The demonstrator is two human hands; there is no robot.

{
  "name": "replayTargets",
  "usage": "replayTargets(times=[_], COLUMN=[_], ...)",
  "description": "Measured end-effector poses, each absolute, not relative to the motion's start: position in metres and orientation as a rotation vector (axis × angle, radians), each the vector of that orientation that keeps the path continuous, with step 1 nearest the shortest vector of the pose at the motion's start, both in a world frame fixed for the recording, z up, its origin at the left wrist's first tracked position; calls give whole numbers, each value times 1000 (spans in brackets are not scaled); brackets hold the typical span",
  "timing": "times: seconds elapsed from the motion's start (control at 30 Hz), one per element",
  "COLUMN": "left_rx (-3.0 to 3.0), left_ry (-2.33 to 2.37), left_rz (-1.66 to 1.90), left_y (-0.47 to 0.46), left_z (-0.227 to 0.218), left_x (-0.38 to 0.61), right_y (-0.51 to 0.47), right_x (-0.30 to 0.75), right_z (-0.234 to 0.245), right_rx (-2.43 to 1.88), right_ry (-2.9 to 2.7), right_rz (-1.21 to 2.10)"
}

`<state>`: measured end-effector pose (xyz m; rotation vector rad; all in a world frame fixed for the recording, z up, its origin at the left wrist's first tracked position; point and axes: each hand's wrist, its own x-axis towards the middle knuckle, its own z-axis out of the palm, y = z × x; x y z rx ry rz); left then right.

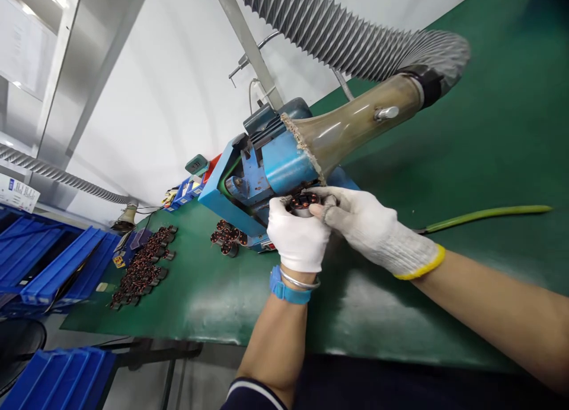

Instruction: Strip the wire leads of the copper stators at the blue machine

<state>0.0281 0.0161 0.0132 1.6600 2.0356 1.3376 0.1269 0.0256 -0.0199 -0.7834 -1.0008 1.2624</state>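
"Where is the copper-wound part (303, 202)?"

"It is between your hands, against the front of the blue machine (288, 168), above the tabletop (489, 161) and inward from its near edge."

"How do the hands stand?"

"Your left hand (299, 235) is curled, clamped on the part. Your right hand (367, 220) pinches its right side, thumb tip touching. Similar parts (142, 271) lie toward the tabletop's left edge."

Your head camera looks forward and down from above your forearms (480, 300), near enough that your left hand (300, 235) and right hand (367, 223) show clearly just below mid-frame. The wide, tilted view takes in green bench (466, 155) around the grip, white wall (164, 72) beyond it and blue bins (64, 274) well to its left.
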Motion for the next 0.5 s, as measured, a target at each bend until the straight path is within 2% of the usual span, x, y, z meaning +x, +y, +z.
replayTargets(times=[0.5], left_rx=[1647], left_ry=[1885], left_rz=[1416], left_y=[25], left_z=[7], left_x=[28], right_y=[32], right_x=[123], right_z=[-25], right_rx=[-849], right_ry=[-1034], right_rz=[1247])
